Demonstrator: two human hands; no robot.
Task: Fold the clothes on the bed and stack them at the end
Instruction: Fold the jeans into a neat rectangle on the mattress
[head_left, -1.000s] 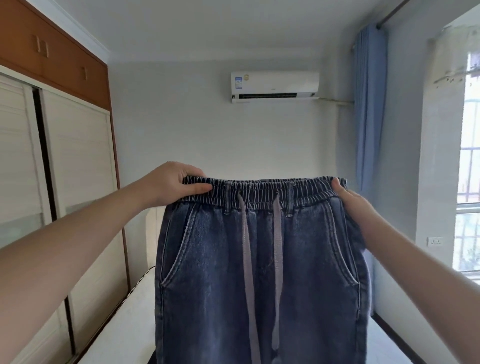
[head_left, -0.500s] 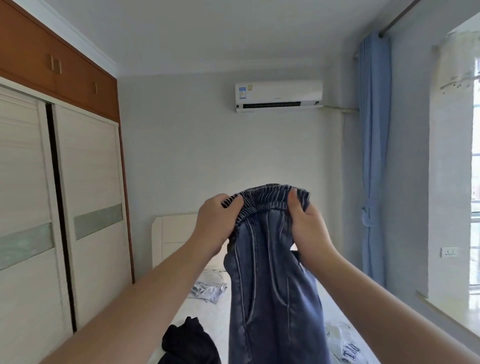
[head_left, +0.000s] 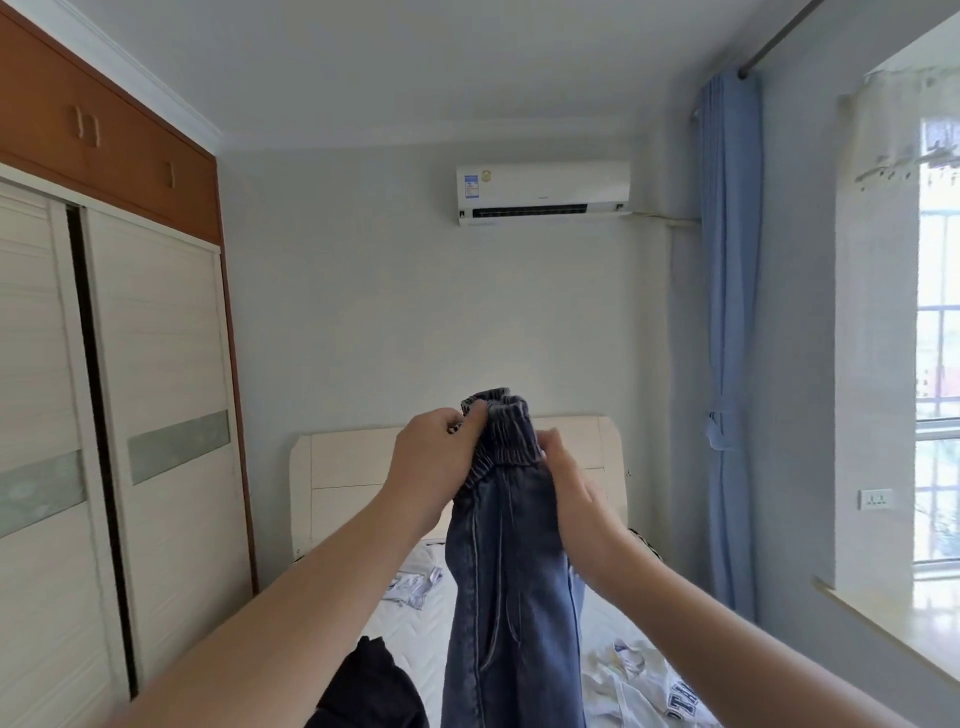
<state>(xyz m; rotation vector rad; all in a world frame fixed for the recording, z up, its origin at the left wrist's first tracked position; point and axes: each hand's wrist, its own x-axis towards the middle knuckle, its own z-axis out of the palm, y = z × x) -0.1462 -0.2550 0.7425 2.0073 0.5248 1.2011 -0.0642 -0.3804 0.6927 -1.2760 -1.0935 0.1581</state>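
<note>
Jeans halved lengthwise in mid-air

The jeans (head_left: 511, 571) are pinched at the waistband by the left hand (head_left: 434, 465) and right hand (head_left: 569, 480); legs could be misaligned if either grip slips.

A home bedroom.
A bed (head_left: 410, 618) with cream headboard (head_left: 353, 467), sliding-door wardrobe (head_left: 156, 415), wall air conditioner (head_left: 543, 189) and blue curtain (head_left: 730, 312) by the window (head_left: 937, 364).

jeans (head_left: 511, 597) — blue denim | folded lengthwise, hanging upright — above bed (head_left: 431, 644)
</note>
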